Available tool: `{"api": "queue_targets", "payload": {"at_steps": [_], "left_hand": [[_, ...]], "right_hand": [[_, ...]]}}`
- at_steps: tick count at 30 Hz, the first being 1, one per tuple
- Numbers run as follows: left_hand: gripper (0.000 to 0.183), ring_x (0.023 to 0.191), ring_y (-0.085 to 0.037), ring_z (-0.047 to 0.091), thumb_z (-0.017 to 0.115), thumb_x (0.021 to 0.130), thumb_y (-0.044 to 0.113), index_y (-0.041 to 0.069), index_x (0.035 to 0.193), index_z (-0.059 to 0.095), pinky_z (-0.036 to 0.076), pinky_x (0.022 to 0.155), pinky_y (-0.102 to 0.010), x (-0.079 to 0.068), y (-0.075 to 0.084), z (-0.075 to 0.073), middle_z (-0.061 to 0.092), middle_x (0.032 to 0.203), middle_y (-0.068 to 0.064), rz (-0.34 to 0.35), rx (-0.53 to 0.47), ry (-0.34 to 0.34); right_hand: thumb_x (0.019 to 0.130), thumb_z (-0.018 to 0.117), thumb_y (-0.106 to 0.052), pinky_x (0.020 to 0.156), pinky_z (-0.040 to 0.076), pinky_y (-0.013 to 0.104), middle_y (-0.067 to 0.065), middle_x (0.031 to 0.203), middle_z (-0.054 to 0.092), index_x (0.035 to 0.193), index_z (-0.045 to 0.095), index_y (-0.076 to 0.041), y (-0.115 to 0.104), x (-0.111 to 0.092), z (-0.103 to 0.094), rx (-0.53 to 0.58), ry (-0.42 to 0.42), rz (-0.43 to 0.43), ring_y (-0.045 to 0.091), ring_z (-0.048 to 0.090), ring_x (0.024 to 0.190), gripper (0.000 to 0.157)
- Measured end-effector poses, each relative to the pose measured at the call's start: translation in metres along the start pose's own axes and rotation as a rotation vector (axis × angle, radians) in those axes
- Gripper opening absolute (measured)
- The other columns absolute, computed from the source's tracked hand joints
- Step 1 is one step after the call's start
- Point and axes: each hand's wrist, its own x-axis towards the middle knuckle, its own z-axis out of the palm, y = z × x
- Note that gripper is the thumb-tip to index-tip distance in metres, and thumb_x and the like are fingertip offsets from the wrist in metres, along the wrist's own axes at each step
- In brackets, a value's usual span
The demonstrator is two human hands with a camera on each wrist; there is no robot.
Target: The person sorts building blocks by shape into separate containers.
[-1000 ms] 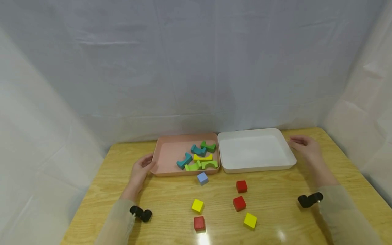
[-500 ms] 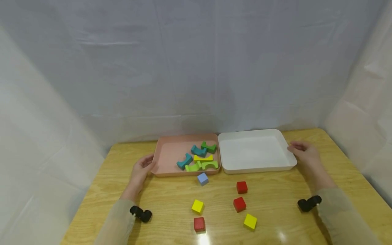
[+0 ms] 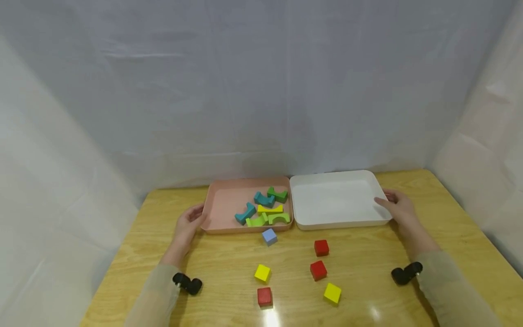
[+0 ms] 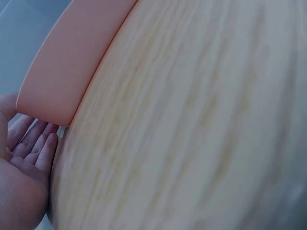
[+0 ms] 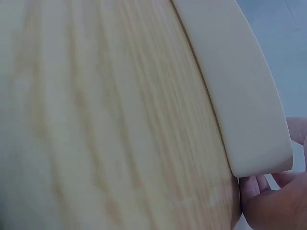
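My left hand [image 3: 189, 227] is at the left side of a shallow pink tray [image 3: 220, 193], its thumb at the rim and its fingers against the outer wall. The left wrist view shows the tray's corner between thumb and fingers. Across the table, my right hand [image 3: 399, 210] grips the right side of a white tray [image 3: 339, 200], thumb over the rim and the other fingers outside. The two trays lie side by side, edges meeting. Inside the pink one are several arch-shaped blocks: teal [image 3: 246, 213], dark green [image 3: 278, 195], yellow [image 3: 270, 210] and light green [image 3: 279, 218]. Nothing lies in the white tray.
In front of the trays, loose cubes lie on the wooden table [image 3: 220, 272]: a light blue cube [image 3: 269, 236], red cubes [image 3: 318, 270] and yellow cubes [image 3: 263, 273]. A pale cloth [image 3: 261, 91] hangs behind the table, with more at both sides.
My right hand has moved left, from beside the white tray onto its right rim, with the thumb now over the edge. My left hand stays at the pink tray.
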Motion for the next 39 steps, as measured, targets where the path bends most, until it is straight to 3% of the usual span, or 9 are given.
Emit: {"api": "queue_targets", "payload": {"at_steps": [7,15,23,26,32,39], "left_hand": [[0.05,0.107,0.01,0.054,0.062,0.108,0.011,-0.004,0.154,0.049,0.047,0.089,-0.002,0.001,0.0,0.002,0.051,0.157,-0.028,-0.005,0.001,0.021],[0.052,0.124,-0.005,0.052,0.061,0.108,0.011,-0.001,0.157,0.047,0.044,0.089,0.0,0.002,0.002,0.003,0.049,0.161,-0.025,-0.048,0.003,0.014],[0.05,0.103,0.014,0.055,0.062,0.108,0.011,-0.004,0.154,0.05,0.047,0.089,-0.002,-0.002,0.005,0.003,0.05,0.158,-0.028,-0.039,-0.014,0.037],[0.049,0.1,0.014,0.056,0.063,0.107,0.01,-0.005,0.152,0.052,0.048,0.087,-0.003,-0.002,0.006,0.004,0.053,0.155,-0.029,-0.023,-0.001,0.049],[0.046,0.097,0.016,0.057,0.063,0.107,0.01,-0.005,0.15,0.055,0.048,0.085,-0.003,-0.003,0.009,0.001,0.056,0.152,-0.03,0.001,0.053,0.057],[0.045,0.098,0.016,0.059,0.061,0.108,0.01,-0.006,0.15,0.054,0.049,0.089,-0.004,-0.006,0.012,-0.008,0.054,0.154,-0.03,0.029,0.06,0.018]], "right_hand": [[0.107,0.061,-0.023,0.074,0.045,0.005,0.029,0.145,0.044,0.159,0.031,0.012,-0.001,-0.001,0.005,0.009,-0.006,-0.01,0.018,0.048,0.114,0.07],[0.107,0.059,-0.019,0.075,0.041,0.003,0.032,0.15,0.042,0.16,0.029,0.012,0.003,-0.001,0.004,-0.013,-0.014,-0.007,0.025,0.047,0.121,0.068],[0.109,0.057,-0.015,0.079,0.039,0.004,0.034,0.158,0.038,0.163,0.028,0.01,0.008,-0.002,0.0,-0.015,-0.041,-0.021,0.032,0.043,0.13,0.067],[0.108,0.056,-0.012,0.08,0.04,0.003,0.034,0.16,0.037,0.163,0.028,0.01,0.009,-0.003,-0.001,0.007,-0.046,-0.034,0.025,0.044,0.127,0.065],[0.107,0.057,-0.009,0.079,0.044,0.001,0.033,0.158,0.039,0.16,0.031,0.012,0.011,-0.004,-0.001,0.038,-0.04,-0.065,-0.002,0.044,0.105,0.063],[0.107,0.057,-0.009,0.08,0.045,0.002,0.033,0.158,0.04,0.161,0.031,0.012,0.013,-0.004,-0.001,0.053,-0.04,-0.067,-0.005,0.044,0.102,0.063]]}}
